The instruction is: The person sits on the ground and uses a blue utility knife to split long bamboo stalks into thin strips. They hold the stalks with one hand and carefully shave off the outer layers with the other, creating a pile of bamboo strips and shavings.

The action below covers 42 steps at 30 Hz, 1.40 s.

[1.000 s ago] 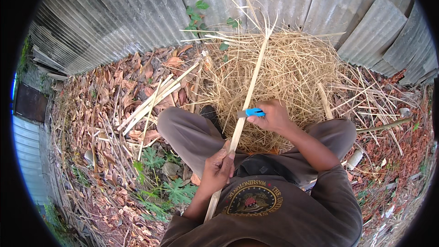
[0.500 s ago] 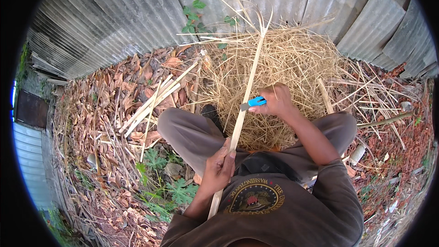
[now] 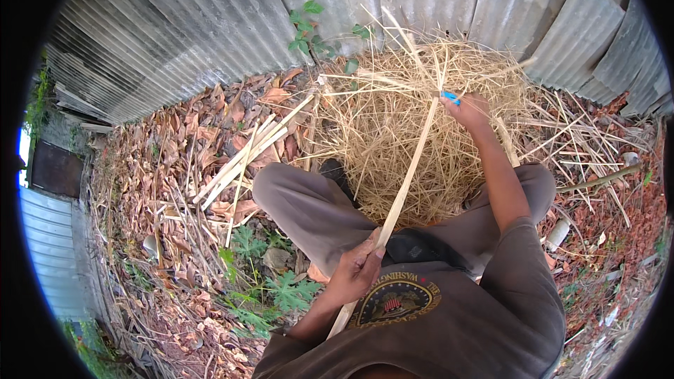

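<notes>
We sit outdoors on ground (image 3: 175, 189) strewn with dry brown leaves, hemmed in by a fence (image 3: 210, 21) of grey corrugated metal sheets. A heap of pale straw (image 3: 393, 126) lies before our knees, loose cane strips (image 3: 246, 158) to its left, green weeds (image 3: 274, 288) by our left leg. Our left hand (image 3: 357, 270) has a clenched grip around the low end of a long stick (image 3: 411, 168); our right hand (image 3: 469, 109), stretched out over the straw, grasps a blue-handled knife (image 3: 450, 97) against the stick's far end.
</notes>
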Each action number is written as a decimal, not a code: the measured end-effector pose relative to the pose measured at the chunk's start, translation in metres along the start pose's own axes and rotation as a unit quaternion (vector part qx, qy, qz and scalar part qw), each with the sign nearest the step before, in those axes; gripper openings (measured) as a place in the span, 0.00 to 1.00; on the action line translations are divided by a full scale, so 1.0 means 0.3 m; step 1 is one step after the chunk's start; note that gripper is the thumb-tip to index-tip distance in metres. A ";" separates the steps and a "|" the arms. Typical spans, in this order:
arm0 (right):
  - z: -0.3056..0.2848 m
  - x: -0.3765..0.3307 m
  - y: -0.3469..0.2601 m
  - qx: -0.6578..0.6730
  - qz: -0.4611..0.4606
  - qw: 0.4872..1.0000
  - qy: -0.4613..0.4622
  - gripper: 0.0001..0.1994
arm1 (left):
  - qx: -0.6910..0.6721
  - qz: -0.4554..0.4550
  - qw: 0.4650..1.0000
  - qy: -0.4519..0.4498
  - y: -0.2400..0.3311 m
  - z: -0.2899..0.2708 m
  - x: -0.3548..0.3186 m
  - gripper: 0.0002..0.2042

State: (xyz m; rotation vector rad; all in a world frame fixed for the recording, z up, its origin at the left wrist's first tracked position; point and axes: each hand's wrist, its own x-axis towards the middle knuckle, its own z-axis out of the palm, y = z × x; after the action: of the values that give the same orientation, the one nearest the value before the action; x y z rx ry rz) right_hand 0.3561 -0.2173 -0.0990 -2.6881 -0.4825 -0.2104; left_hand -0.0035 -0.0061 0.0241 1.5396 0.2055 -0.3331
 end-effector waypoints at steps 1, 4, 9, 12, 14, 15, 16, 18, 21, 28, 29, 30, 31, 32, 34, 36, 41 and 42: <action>0.001 0.012 0.024 -0.029 -0.024 0.999 -0.010 0.34 | -0.005 -0.019 1.000 0.012 -0.002 -0.006 -0.010 0.22; 0.082 0.006 0.003 0.067 0.004 0.993 0.095 0.38 | -0.008 0.005 0.999 0.039 0.006 0.004 -0.011 0.22; -0.068 -0.071 -0.204 0.537 0.198 0.788 -0.225 0.38 | -0.011 -0.026 0.998 0.057 -0.014 -0.034 0.010 0.21; -0.093 -0.138 -0.272 0.614 0.204 0.707 -0.286 0.37 | -0.033 -0.015 0.995 0.090 -0.012 -0.034 0.019 0.19; -0.049 -0.168 -0.290 0.428 0.124 0.876 -0.183 0.36 | -0.046 -0.017 0.992 0.120 0.002 -0.039 0.029 0.18; -0.062 -0.182 -0.307 0.335 0.020 0.926 -0.171 0.38 | -0.053 -0.020 0.989 0.134 0.007 -0.049 0.035 0.18; -0.078 -0.222 -0.332 0.312 -0.038 0.938 -0.146 0.37 | -0.060 -0.024 0.987 0.149 0.012 -0.061 0.039 0.18; -0.118 -0.284 -0.402 0.268 -0.140 0.947 -0.105 0.35 | -0.083 -0.017 0.985 0.153 0.030 -0.076 0.046 0.19; -0.106 -0.322 -0.432 0.212 -0.253 0.942 -0.056 0.32 | -0.123 -0.022 0.979 0.160 0.056 -0.085 0.054 0.20; -0.230 -0.341 -0.507 0.379 -0.171 0.893 -0.170 0.34 | -0.242 -0.026 0.955 0.169 0.010 -0.070 0.061 0.22; -0.258 -0.353 -0.522 0.456 -0.079 0.850 -0.252 0.34 | -0.236 -0.028 0.956 0.172 0.012 -0.065 0.065 0.23; -0.306 -0.359 -0.536 0.505 -0.063 0.798 -0.323 0.34 | -0.232 -0.029 0.956 0.178 0.011 -0.066 0.068 0.23; -0.364 -0.364 -0.550 0.548 -0.046 0.738 -0.391 0.34 | -0.213 -0.030 0.959 0.186 0.006 -0.071 0.072 0.23; -0.397 -0.367 -0.547 0.585 -0.026 0.672 -0.453 0.34 | -0.193 -0.032 0.962 0.191 0.004 -0.070 0.080 0.23; -0.382 -0.351 -0.527 0.531 -0.065 0.769 -0.350 0.33 | -0.174 -0.032 0.964 0.197 0.006 -0.066 0.092 0.23; -0.355 -0.310 -0.522 0.334 -0.138 0.923 -0.134 0.33 | -0.172 -0.033 0.965 0.194 0.012 -0.055 0.097 0.23; -0.246 -0.250 -0.450 0.102 -0.160 0.977 -0.100 0.33 | -0.123 -0.018 0.977 0.171 0.021 -0.039 0.091 0.23; -0.244 -0.248 -0.448 0.091 -0.166 0.978 -0.090 0.33 | -0.110 -0.014 0.981 0.162 0.010 -0.042 0.088 0.23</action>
State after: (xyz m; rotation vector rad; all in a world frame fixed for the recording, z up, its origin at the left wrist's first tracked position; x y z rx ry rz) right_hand 0.2328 -0.1541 -0.0003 -2.4456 -0.9582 -0.0128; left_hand 0.0233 0.0043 0.0179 1.3652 0.5034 -0.0763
